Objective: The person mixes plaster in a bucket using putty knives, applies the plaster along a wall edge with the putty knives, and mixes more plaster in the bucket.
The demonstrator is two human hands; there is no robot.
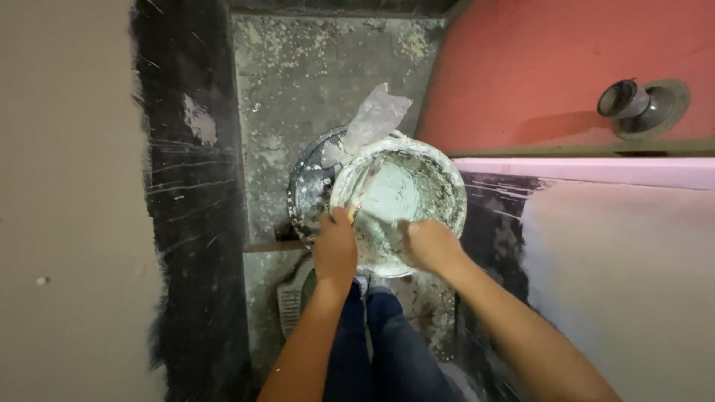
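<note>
I look straight down at a white bucket (398, 201), its round mouth turned up to me and its inside streaked with pale greenish-white paste. My left hand (335, 249) sits on the near-left rim, fingers curled over the edge and closed on it. My right hand (430, 246) is at the near-right rim, folded in a loose fist; it seems to grip a tool that slants across the paste toward the left rim, though the handle is hidden under my fingers and I cannot tell what kind of tool it is.

The bucket rests partly over a darker round tub (309, 190), spattered white, which shows as a crescent on its left side. A crumpled clear plastic bag (376, 115) sticks up just behind the bucket's far rim — no label shows on it, and none on the bucket.

Below my hands are my legs in dark blue trousers (387, 342), and the floor (313, 67) is grey concrete, dusty and flecked with white. A dark-painted strip (194, 186) with white splashes runs down the left, beside a plain beige wall (67, 201). To the upper right is a red surface (536, 67) with a short grey pipe fitting (640, 104) on it, edged below by a pink band (596, 170).
</note>
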